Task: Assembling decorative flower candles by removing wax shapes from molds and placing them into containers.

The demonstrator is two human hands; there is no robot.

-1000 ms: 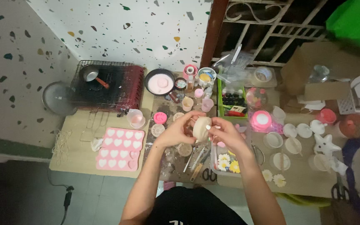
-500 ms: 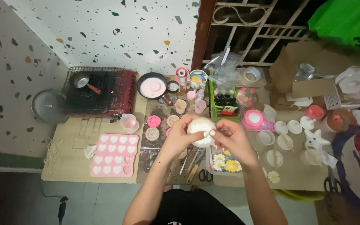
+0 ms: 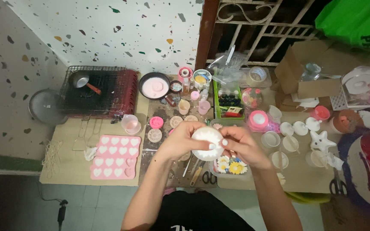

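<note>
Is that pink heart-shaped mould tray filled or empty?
Filled, mostly: the pink heart mould tray shows pale white hearts in most cavities; a couple at the lower right look pink, perhaps empty.

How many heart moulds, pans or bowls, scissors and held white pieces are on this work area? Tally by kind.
Pink heart mould tray: 1
Black bowl of pink liquid: 1
Small pan on the grill: 1
Scissors: 1
White round piece held in both hands: 1
Total: 5

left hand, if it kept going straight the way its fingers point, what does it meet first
The left hand points toward the right hand, and it already touches the round white object held between them. Depth is unclear from above.
</note>
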